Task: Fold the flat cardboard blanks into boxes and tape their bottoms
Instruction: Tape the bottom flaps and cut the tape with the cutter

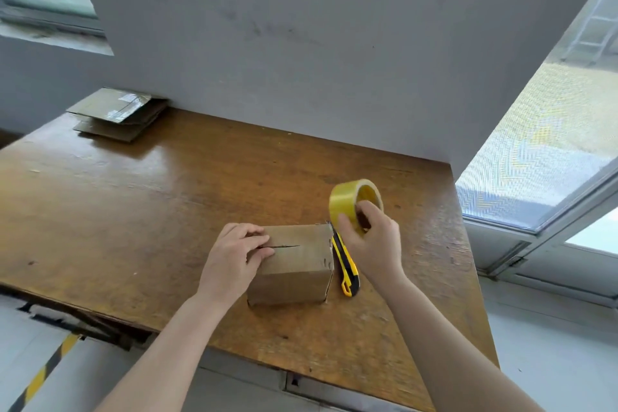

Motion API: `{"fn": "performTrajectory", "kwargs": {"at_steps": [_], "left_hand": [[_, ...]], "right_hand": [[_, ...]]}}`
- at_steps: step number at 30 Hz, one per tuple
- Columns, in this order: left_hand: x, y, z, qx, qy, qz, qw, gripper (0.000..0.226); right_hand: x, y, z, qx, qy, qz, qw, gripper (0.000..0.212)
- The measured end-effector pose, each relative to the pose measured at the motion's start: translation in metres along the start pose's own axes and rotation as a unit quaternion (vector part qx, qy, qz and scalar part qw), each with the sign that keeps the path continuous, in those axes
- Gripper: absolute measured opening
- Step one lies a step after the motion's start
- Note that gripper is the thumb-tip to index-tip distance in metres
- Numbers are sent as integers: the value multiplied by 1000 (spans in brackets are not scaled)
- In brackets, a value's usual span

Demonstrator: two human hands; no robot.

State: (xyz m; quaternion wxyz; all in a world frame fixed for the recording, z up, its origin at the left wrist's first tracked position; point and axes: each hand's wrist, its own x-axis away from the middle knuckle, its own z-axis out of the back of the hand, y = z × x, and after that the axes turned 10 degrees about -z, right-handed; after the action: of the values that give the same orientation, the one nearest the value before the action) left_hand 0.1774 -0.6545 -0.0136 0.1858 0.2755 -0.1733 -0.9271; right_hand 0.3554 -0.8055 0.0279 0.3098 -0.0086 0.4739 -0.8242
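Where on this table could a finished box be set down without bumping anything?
The widest bare stretch of the table lies left of the box, reaching to the flat blanks in the far left corner. The strip along the wall is free too. Crowded: right of the box, with knife, tape roll and right hand.

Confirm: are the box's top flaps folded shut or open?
Folded shut: flaps of the box meet at a narrow dark seam, left hand holding them down. Tape: cannot tell.
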Motion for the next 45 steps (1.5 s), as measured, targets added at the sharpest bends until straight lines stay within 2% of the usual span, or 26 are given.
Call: {"fn": "performTrajectory", "kwargs": {"at_steps": [3, 6, 9, 10, 11, 13, 14, 16, 18, 19, 20, 23, 24, 25, 27, 28, 29, 31, 33, 35, 37, 38, 41, 43, 45], "left_hand": [[1, 1, 0, 3, 0, 13, 1000, 24], [2, 3, 2, -9, -14, 14, 1000, 18], [-1, 8, 3, -17, -15, 42, 999, 11], [-3, 11, 3, 6, 8, 69, 998, 14], [-5, 15, 5, 75, 38, 112, 990, 19], [-9, 27, 11, 276, 79, 182, 941, 25], [-10, 31, 10, 341, 76, 182, 919, 27], [-8, 33, 7, 359, 55, 159, 918, 31], [-8, 32, 4, 368, 47, 160, 915, 33], [-8, 30, 2, 384, 42, 156, 909, 35], [-7, 28, 1, 404, 32, 150, 902, 39], [-6, 23, 2, 444, -18, 139, 885, 55], [-5, 22, 1, 461, -28, 141, 876, 60], [-5, 21, 1, 475, -33, 144, 867, 64], [-4, 19, 1, 494, -39, 144, 856, 68], [-3, 18, 1, 503, -41, 138, 852, 66], [-3, 17, 1, 512, -39, 134, 847, 64], [-2, 15, 1, 522, -17, 146, 840, 70], [-2, 17, 2, 466, 22, 169, 868, 79], [0, 20, 2, 334, 48, 142, 931, 72], [2, 22, 2, 181, 13, 93, 979, 63], [4, 23, 2, 110, -8, 74, 991, 63], [13, 18, -3, 0, 7, 24, 1000, 49], [18, 15, -4, 9, 24, 20, 999, 33], [19, 15, -2, 79, 27, 69, 994, 36]], "right_hand": [[7, -35, -13, -40, -72, 65, 994, 30], [24, -37, -33, -52, -132, 40, 989, 31], [35, -30, -44, -28, -134, 30, 990, 43], [37, -31, -46, -24, -132, 38, 990, 44], [38, -32, -47, -22, -132, 43, 990, 45], [37, -34, -49, -22, -132, 48, 990, 40], [37, -35, -49, -24, -141, 49, 989, 32], [36, -40, -48, -25, -181, 51, 982, 8], [36, -42, -44, 2, -222, 66, 973, 13], [34, -45, -38, 19, -216, 85, 972, 15], [31, -48, -32, 25, -177, 109, 978, 13], [13, -57, -16, -30, 16, 156, 987, 18], [5, -61, -14, -28, 40, 133, 990, 25], [-3, -64, -14, -8, 13, 87, 996, 37], [-15, -64, -17, 50, -141, -20, 989, 55], [-17, -61, -19, 48, -206, -57, 976, 54], [-17, -57, -23, 30, -235, -79, 968, 48], [-16, -49, -28, -9, -220, -95, 971, 38], [-15, -45, -31, -33, -199, -98, 975, 34], [-16, -45, -33, -45, -193, -105, 974, 34], [-19, -46, -33, -46, -192, -115, 974, 35], [-21, -47, -32, -43, -188, -116, 974, 35], [-29, -52, -31, -30, -162, -97, 981, 35], [-31, -55, -34, -10, -155, -62, 986, 34], [-28, -56, -40, 27, -154, -33, 987, 34]]}}
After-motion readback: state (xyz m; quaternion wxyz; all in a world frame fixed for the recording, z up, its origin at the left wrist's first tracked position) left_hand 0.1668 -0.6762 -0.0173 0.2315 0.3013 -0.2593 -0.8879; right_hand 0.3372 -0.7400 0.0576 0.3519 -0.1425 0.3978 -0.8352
